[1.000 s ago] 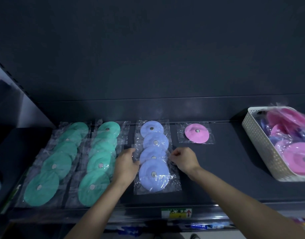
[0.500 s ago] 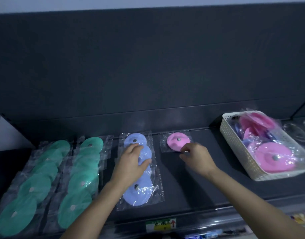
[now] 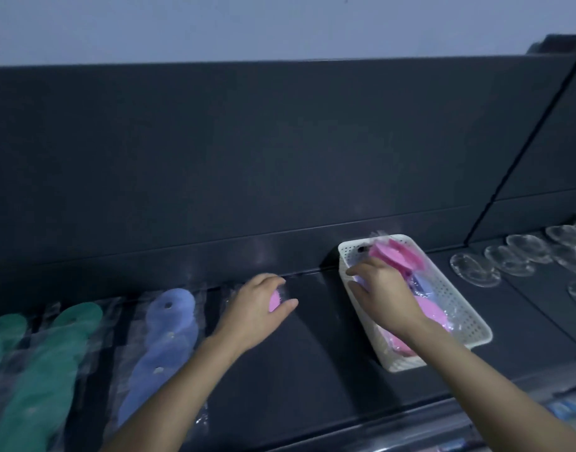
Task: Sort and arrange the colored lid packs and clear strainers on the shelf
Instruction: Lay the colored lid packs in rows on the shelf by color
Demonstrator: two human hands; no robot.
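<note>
Two rows of green lid packs (image 3: 35, 370) lie at the left of the dark shelf (image 3: 312, 360), with a row of blue-purple lid packs (image 3: 169, 331) beside them. My left hand (image 3: 257, 309) curls over a single pink lid pack (image 3: 274, 301) lying right of the blue row, and pink shows between finger and thumb. My right hand (image 3: 381, 288) reaches into the white perforated basket (image 3: 459, 321) and grips a lid pack among the pink and purple ones. The view is blurred.
Several clear strainers (image 3: 475, 272) lie on the shelf right of the basket. A dark back panel (image 3: 280, 158) rises behind the shelf. The shelf's front edge, with label strips, runs along the bottom right.
The view has swung right. My left hand left the blue row and now covers the pink pack. My right hand moved from the pink pack into the basket.
</note>
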